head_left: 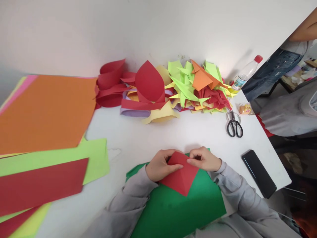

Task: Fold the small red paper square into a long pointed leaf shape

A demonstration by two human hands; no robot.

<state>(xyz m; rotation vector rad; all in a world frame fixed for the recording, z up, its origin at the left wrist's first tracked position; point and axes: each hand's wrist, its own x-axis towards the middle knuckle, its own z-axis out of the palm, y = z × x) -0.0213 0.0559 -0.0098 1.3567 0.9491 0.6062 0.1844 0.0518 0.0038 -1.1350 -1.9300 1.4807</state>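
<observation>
A folded red sheet of paper lies over a large green sheet at the table's near edge, one corner pointing toward me. My left hand grips its left side, thumb on top and fingers behind the paper. Pinched between thumb and fingers of my right hand is the upper right edge of the same red paper. Both hands are closed on it, close together near its top. The fingertips behind the paper are hidden.
Large orange sheets, lime green sheets and red sheets lie at left. Folded paper pieces line the wall. At right are scissors, a black phone, a plastic bottle and a small packet. People stand beyond the table's right edge.
</observation>
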